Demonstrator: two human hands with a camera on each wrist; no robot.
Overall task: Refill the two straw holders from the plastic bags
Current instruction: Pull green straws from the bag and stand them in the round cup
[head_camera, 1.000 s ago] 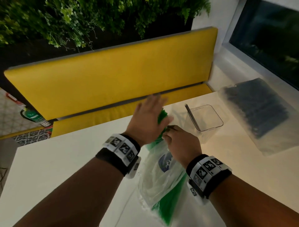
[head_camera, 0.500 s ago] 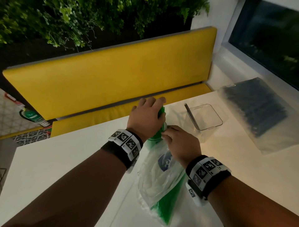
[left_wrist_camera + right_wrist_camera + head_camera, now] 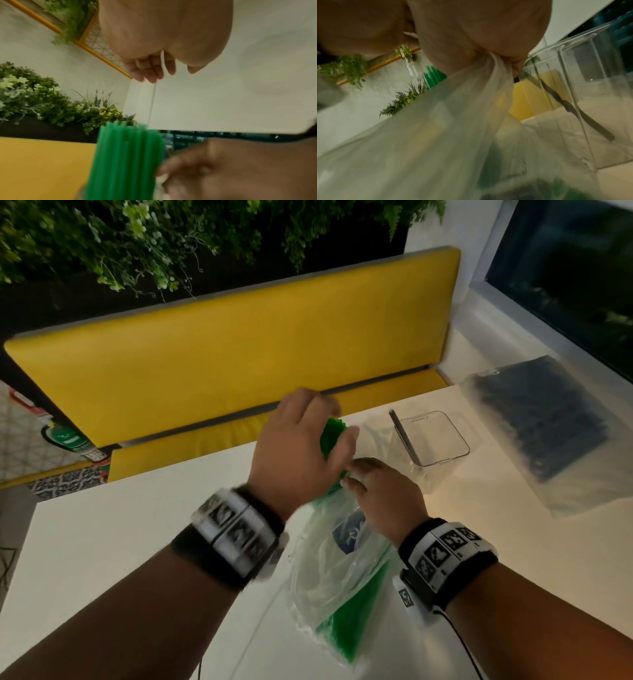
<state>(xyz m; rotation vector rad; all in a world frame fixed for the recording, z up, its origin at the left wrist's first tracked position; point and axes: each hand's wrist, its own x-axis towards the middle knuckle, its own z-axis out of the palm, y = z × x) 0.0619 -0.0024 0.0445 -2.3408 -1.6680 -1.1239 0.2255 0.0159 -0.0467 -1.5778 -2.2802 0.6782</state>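
A bundle of green straws (image 3: 330,436) (image 3: 126,155) (image 3: 434,77) sticks up out of the mouth of a clear plastic bag (image 3: 335,563) (image 3: 436,135) lying on the white table (image 3: 120,542). My left hand (image 3: 334,414) (image 3: 154,73) hovers just over the straw tops with loosely curled fingers and holds nothing. My right hand (image 3: 352,477) (image 3: 488,40) pinches the gathered bag mouth beside the straws. Right of it stands a clear square holder (image 3: 442,453) (image 3: 590,94) with one black straw (image 3: 404,436) (image 3: 565,104) leaning inside.
A second plastic bag full of black straws (image 3: 548,433) lies at the table's right, near the window. A yellow bench (image 3: 239,344) runs along the far table edge, with plants above it.
Half a second ago my left hand was closed over the green straw tops; now it has lifted off them and is blurred with motion. The right hand keeps its pinch on the bag.
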